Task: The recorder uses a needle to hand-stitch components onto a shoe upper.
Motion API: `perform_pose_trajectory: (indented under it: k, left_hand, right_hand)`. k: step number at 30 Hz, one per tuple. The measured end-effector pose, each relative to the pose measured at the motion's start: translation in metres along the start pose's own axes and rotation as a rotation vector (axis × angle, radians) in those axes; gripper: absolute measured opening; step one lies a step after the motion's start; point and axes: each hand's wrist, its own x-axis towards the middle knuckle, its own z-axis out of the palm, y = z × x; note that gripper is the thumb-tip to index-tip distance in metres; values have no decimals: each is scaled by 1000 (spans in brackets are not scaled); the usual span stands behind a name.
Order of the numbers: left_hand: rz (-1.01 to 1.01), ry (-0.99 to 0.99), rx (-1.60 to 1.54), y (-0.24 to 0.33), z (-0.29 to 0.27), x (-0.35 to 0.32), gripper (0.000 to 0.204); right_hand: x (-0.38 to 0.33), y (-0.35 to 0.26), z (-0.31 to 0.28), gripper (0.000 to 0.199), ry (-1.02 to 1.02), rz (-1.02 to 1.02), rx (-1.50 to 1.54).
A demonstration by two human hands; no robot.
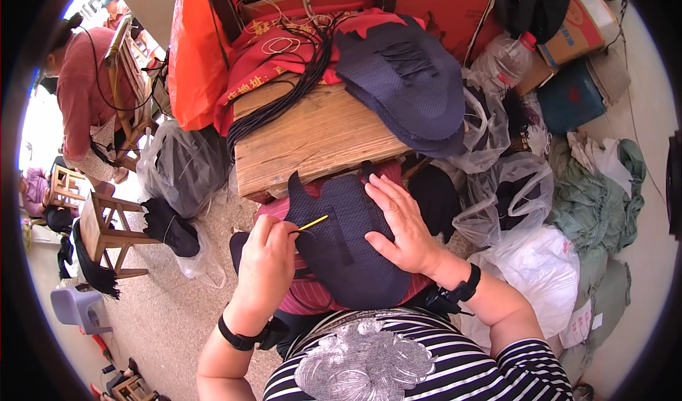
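On my lap lies a dark navy knitted shoe upper [348, 237], with a long narrow dark strip or slot down its middle and two pointed tips at its far end. My left hand [266, 259] is closed at the upper's left edge, pinching a thin yellow tool [313, 223]. The tool points right across the fabric; its kind is too small to make out. My right hand [403, 227] rests flat on the upper's right side, fingers stretched out and thumb apart. Beneath the upper is a red striped cloth [305, 300].
Ahead stands a wooden bench [284, 142] bearing a bundle of dark laces [284, 95] and a stack of navy shoe uppers [405, 74]. Plastic bags [508, 195] crowd the right. At left are a wooden stool [106, 223], a grey bag [185, 163] and another person [89, 81] bending.
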Motion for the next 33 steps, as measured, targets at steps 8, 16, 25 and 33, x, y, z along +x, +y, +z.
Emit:
perform_pose_trajectory:
  k: [8, 16, 25, 33]
  left_hand:
    - [-66, -57, -185, -16, 2, 10, 7]
    - [-186, -60, -295, -18, 11, 2, 5]
    - [-236, 41, -348, -16, 21, -11, 9]
    - [-74, -11, -230, 10, 28, -19, 8]
  right_hand:
    - [1, -1, -1, 76, 9, 6, 1]
    - [-8, 10, 10, 74, 216, 127, 87]
    - [-24, -27, -8, 55, 319, 289, -36]
    - [-42, -12, -56, 51, 56, 461, 166]
